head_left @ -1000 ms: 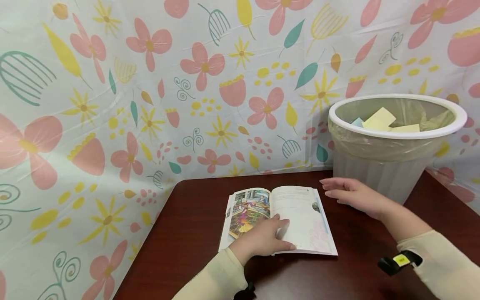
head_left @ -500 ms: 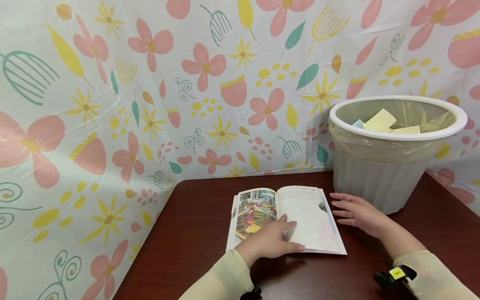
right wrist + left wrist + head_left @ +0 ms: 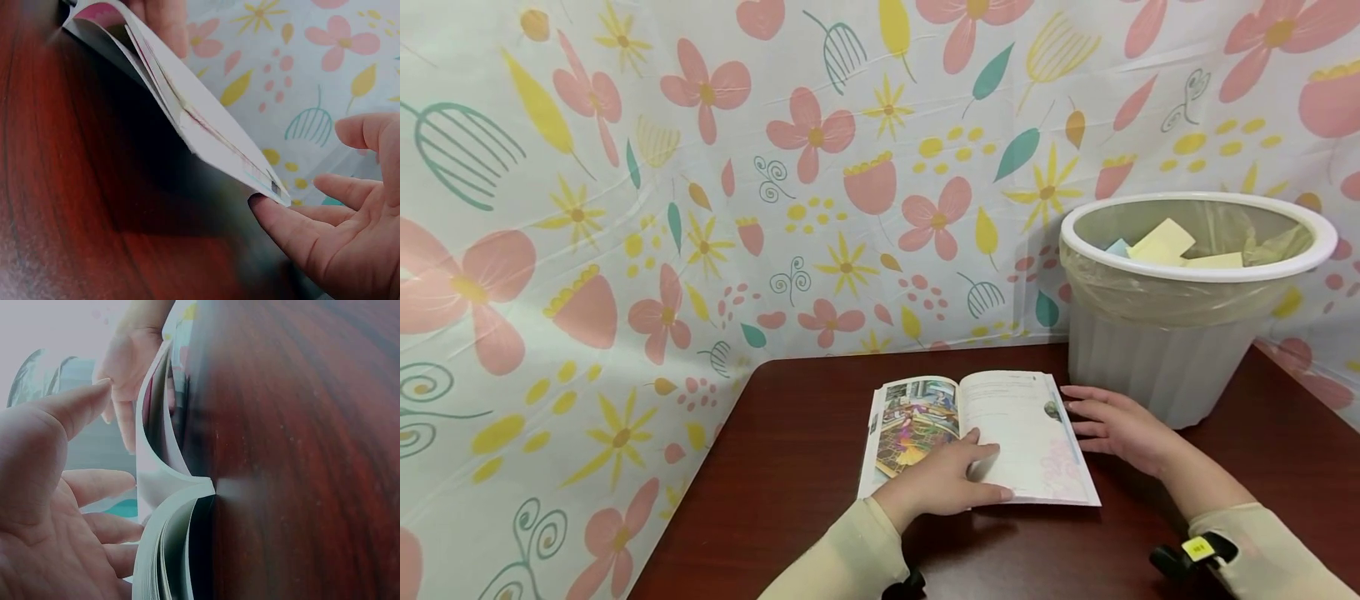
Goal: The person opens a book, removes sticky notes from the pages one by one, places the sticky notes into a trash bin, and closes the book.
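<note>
An open book (image 3: 1015, 442) lies on the dark red-brown table, a colour illustration on its left page and mostly white on its right page. My left hand (image 3: 942, 479) rests over the inner part of the left page, fingers spread across the fold and thumb along the lower edge of the right page. At the book's right edge is my right hand (image 3: 1127, 433), its fingers extended. In the right wrist view, one fingertip (image 3: 265, 209) of that hand meets the corner of the book's raised side. From the left wrist view, the pages (image 3: 159, 550) curve up either side of the spine.
A pale waste bin (image 3: 1150, 358) with a white rim and plastic liner stands at the back right, just beyond my right hand. Yellow and blue paper pieces (image 3: 1165, 242) lie inside it. A flower-printed sheet (image 3: 850, 208) hangs behind the table (image 3: 790, 467).
The book has slid a little to the right with my left hand on it. My right hand has come down from beside the bin to the book's right edge.
</note>
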Demonstrator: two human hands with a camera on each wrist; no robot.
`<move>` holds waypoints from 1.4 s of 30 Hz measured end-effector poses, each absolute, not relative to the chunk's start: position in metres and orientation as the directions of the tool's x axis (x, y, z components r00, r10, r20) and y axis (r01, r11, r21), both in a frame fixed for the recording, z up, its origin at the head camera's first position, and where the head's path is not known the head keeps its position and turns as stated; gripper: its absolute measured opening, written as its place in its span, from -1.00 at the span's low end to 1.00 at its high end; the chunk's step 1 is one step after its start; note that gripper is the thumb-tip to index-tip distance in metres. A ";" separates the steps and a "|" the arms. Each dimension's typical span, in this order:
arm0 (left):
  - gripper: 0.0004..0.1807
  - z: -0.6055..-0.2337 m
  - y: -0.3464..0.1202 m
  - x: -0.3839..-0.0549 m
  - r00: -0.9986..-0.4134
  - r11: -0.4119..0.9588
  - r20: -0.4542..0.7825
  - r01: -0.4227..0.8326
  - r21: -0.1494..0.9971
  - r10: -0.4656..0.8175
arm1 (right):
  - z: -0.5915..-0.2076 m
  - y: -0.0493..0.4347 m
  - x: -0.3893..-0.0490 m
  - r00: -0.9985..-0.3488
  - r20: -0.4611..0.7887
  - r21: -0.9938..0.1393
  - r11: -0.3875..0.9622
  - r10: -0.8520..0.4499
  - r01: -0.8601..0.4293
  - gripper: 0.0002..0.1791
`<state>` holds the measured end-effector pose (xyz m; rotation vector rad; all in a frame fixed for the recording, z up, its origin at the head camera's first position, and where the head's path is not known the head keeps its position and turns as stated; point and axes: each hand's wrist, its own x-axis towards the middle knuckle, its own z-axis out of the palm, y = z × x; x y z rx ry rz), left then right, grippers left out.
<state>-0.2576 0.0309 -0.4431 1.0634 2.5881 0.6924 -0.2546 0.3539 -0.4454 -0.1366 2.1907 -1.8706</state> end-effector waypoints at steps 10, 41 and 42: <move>-0.24 -0.446 0.031 -0.257 -0.718 0.568 -0.022 0.531 0.629 0.696 | -0.430 0.356 -0.248 -0.967 -0.043 -0.996 0.084 -0.250 0.023 -0.32; -0.39 -0.433 0.023 -0.269 -0.794 0.215 0.085 0.264 0.940 0.601 | -0.373 0.261 -0.244 -0.931 0.153 -0.988 -0.028 -0.332 -0.153 -0.45; -0.39 -0.432 0.022 -0.269 -0.800 0.191 0.076 0.232 0.954 0.595 | -0.372 0.256 -0.245 -0.929 0.156 -0.987 -0.024 -0.335 -0.157 -0.45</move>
